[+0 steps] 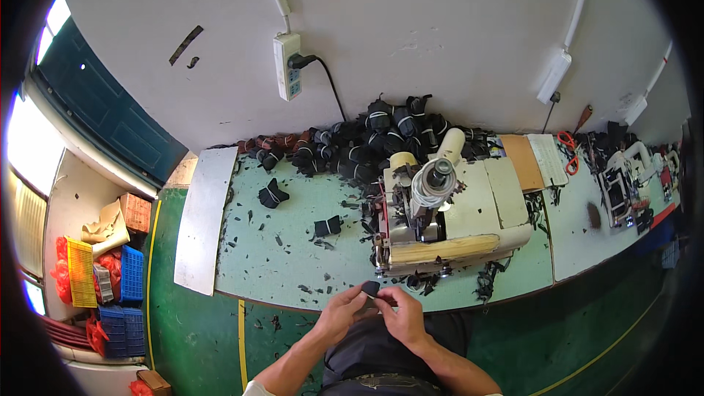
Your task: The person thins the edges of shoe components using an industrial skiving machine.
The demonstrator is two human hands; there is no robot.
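A small black piece of material, which looks like cut leather or cloth, is held up in front of my body, off the table's front edge. My left hand pinches it from the left. On its right side, the fingers of my right hand are closed at its lower edge. Just beyond my hands stands a cream-coloured bench machine with a round head and a shiny metal roller. On the pale green table left of it lie a small dark stack and a tied black bundle.
Tied black bundles are heaped against the wall. Dark scraps litter the tabletop around the machine. Red-handled scissors lie to the right, near a second machine. Plastic crates stand at far left. A plugged power strip hangs on the wall.
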